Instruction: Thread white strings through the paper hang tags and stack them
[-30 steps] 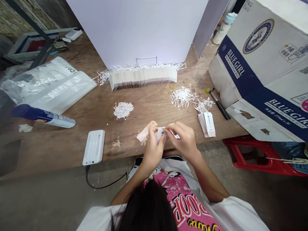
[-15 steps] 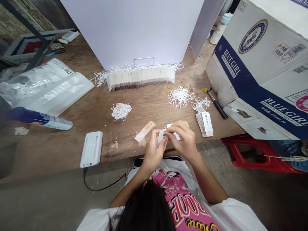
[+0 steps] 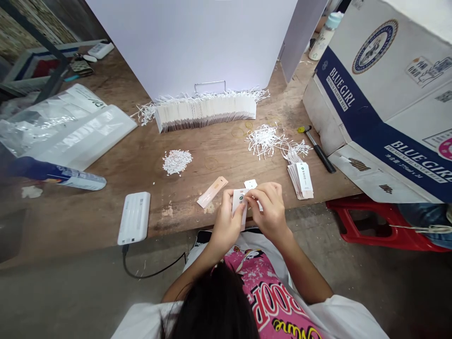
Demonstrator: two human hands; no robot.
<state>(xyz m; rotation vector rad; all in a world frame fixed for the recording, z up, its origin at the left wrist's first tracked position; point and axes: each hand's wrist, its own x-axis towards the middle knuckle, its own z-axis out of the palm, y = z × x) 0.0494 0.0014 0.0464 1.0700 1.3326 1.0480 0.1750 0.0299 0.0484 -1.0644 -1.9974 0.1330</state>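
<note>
My left hand (image 3: 227, 219) holds a small white tag (image 3: 239, 197) upright near the table's front edge. Beside its upper part, my right hand (image 3: 270, 207) is closed in a pinch; what lies between those fingertips is too small to make out. Partly behind the right hand lies another white tag (image 3: 250, 184). To the left is a stack of pinkish tags (image 3: 212, 192). A bundle of strung tags (image 3: 302, 180) rests to the right, below a heap of white strings (image 3: 265, 141). Small white bits (image 3: 177, 162) form a pile on the left.
A long row of tags (image 3: 208, 112) stands before a pale board (image 3: 197, 42). A beer carton (image 3: 374, 108) and a black-handled tool (image 3: 323, 156) are at right. At left are a spray can (image 3: 81, 179), a power bank (image 3: 134, 219) and plastic bags (image 3: 88, 136).
My right hand has shifted slightly right and its fingertips have come away from the tag's face, showing more of it. More of the white tag behind is visible.
</note>
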